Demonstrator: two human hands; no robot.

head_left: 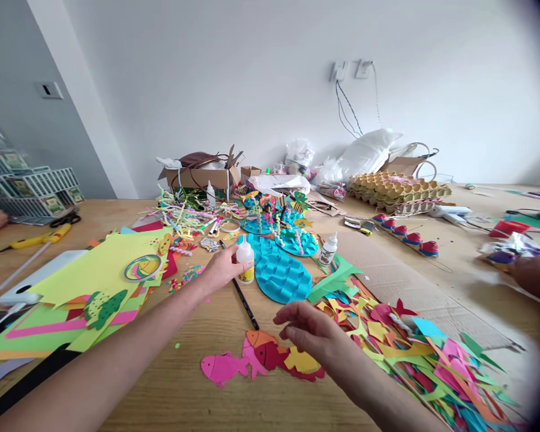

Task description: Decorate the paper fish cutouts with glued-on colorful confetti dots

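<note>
My left hand (225, 265) is wrapped round a small clear glue bottle (245, 262) with a pointed nozzle, upright over the table. My right hand (306, 327) is open with curled fingers, holding nothing, above several paper fish. Of these, a pink fish (224, 368) lies at the left, with a red fish (269, 356) and a yellow one (302, 361) partly under others or my hand. A thin black pencil or pen (245, 303) points down toward them. Just beyond the bottle lies a wavy blue paper piece (284, 273). Another glue bottle (328, 249) stands to its right.
Paper scraps (414, 360) pile up at right beside flat cardboard (400, 288). Yellow paper sheets (103, 267) and a tape roll (143, 268) lie left. Behind stand blue bases with paper fish (274, 219) and egg trays (398, 189). Other people's hands (537, 276) show at both edges.
</note>
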